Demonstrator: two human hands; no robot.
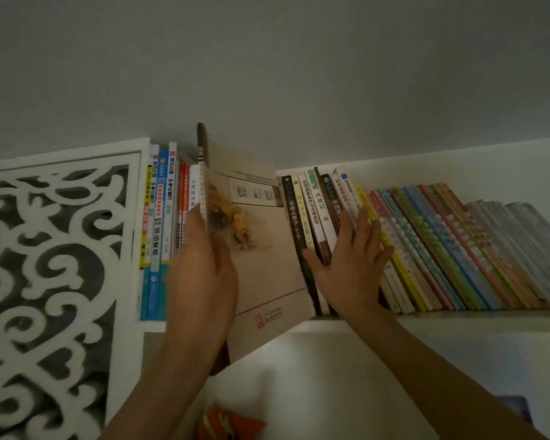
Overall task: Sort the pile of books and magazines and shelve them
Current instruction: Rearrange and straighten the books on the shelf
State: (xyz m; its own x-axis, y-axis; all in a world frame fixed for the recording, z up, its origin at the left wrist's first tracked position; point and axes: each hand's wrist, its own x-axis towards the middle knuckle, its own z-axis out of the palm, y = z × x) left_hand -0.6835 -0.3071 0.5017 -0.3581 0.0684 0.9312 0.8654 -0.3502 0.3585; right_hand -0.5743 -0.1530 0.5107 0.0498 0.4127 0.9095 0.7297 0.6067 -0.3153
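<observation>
A large beige book with a brown spine and a yellow picture on its cover stands tilted in a gap on the white shelf. My left hand grips its near edge beside the upright blue and white books on the left. My right hand lies flat with straight fingers against the spines of the leaning books right of the gap, pressing them to the right.
A long row of thin colourful books leans rightward across the shelf. A white carved lattice panel closes off the left side. An orange object lies below, near the bottom edge. Ceiling fills the top.
</observation>
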